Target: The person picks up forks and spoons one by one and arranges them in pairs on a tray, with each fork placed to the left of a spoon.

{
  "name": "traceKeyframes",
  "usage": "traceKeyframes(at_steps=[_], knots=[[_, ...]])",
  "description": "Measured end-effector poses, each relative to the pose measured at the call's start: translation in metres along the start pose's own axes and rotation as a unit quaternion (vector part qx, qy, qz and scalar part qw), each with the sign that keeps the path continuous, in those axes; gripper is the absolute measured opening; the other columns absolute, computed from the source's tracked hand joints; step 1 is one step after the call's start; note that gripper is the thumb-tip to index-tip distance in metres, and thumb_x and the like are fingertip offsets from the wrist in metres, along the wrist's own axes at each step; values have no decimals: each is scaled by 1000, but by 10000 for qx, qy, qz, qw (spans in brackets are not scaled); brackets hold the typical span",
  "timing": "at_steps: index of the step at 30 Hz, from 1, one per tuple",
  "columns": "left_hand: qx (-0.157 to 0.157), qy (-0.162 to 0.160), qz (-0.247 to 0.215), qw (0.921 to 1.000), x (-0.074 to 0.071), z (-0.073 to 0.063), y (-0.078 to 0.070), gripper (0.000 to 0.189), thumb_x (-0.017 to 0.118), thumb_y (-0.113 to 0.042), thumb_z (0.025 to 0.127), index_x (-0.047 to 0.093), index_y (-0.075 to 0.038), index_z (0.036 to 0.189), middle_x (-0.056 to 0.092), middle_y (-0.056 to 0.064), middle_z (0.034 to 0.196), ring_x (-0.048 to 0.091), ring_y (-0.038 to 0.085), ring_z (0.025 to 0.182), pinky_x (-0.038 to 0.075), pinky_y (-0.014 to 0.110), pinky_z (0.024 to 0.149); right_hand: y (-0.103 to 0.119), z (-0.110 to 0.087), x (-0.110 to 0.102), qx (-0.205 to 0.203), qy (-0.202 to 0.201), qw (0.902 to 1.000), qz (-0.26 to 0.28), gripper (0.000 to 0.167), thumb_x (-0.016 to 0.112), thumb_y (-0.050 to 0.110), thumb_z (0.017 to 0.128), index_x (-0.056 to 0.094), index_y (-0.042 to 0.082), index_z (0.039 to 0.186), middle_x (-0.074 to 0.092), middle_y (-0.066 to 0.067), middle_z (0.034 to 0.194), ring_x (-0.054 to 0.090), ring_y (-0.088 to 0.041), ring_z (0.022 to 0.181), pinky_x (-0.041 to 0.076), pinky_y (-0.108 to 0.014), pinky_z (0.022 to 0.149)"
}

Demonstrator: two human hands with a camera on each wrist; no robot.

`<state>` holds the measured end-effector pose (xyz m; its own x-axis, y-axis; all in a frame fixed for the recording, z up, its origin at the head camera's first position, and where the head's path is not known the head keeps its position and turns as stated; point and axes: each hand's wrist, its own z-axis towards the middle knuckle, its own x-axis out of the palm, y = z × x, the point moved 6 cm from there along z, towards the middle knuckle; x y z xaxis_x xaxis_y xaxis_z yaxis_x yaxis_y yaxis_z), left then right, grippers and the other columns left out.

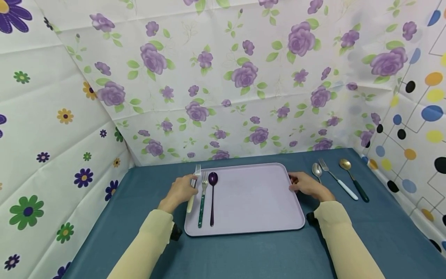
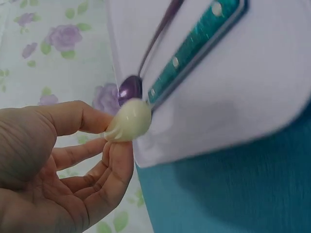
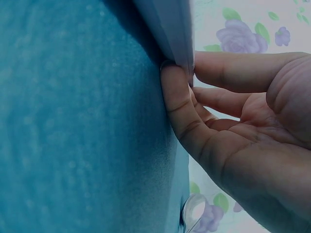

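the cream-handled fork [image 1: 190,204] lies along the left edge of the pale lilac tray [image 1: 258,201], its tines pointing away from the person and its handle end towards them; the long axis runs near to far, leaning slightly right at the tines, which reach the tray's far left corner. the left hand [image 1: 181,190] pinches it between thumb and fingers, covering its middle; whether the fork touches the tray i cannot tell. the tray rests on the blue worktop [image 1: 237,257], its long axis running left to right, and the right hand [image 1: 307,183] grips its right rim, with a finger tucked beneath the edge. just right of the cream-handled fork, a green-handled fork [image 1: 201,203] and then a dark purple spoon [image 1: 213,179] lie on the tray, almost parallel, tines and bowl at the far end. beyond the right hand, a silver spoon [image 1: 316,169], a white-handled fork [image 1: 345,188] and a gold spoon with a dark green handle [image 1: 360,190] lie on the worktop, heads away from the person; the right hand stands between them and the tray, hiding the silver spoon's lower handle. a flowered cloth [image 1: 226,102] rises behind the worktop.
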<state>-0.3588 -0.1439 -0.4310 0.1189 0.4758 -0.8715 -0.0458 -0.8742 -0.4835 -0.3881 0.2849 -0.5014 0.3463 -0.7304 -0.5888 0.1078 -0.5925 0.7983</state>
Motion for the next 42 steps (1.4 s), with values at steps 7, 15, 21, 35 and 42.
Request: traceKeyframes(at_steps=[7,15,21,35,42], knots=[[65,217,-301,9993,6,-4,-17,53,72,-9,93,60,-5,145,73,14,97,68,18,70,58,32,58,-2,2,2,-24,-15,10000,50,63,63,-7,94,37,-20,149,56,-14,95,56,-25,86,56,-36,75],[127,281,-334,9990,14,-2,-27,54,69,-7,93,61,-7,146,65,6,71,61,16,58,51,27,53,-2,1,0,-43,-32,10000,42,63,63,-7,93,37,-21,149,55,-14,94,55,-25,85,55,-33,74],[252,341,-334,9985,20,1,-36,54,68,-6,92,61,-8,146,52,1,58,48,12,49,43,25,48,1,0,0,-46,-17,10000,85,63,64,-7,93,37,-21,149,56,-14,94,55,-24,84,54,-31,73],[366,545,-564,9962,34,2,-52,55,68,-1,92,59,-4,147,64,7,74,59,15,55,54,26,51,0,-1,-1,-58,-14,10000,58,63,64,-6,93,38,-21,148,55,-14,94,55,-24,85,55,-32,73],[340,604,-634,9956,38,3,-59,54,70,-1,92,59,-2,145,69,15,86,69,19,57,62,36,59,1,0,0,-45,41,10000,50,65,64,-6,93,35,-22,149,55,-13,93,55,-24,83,55,-35,73]])
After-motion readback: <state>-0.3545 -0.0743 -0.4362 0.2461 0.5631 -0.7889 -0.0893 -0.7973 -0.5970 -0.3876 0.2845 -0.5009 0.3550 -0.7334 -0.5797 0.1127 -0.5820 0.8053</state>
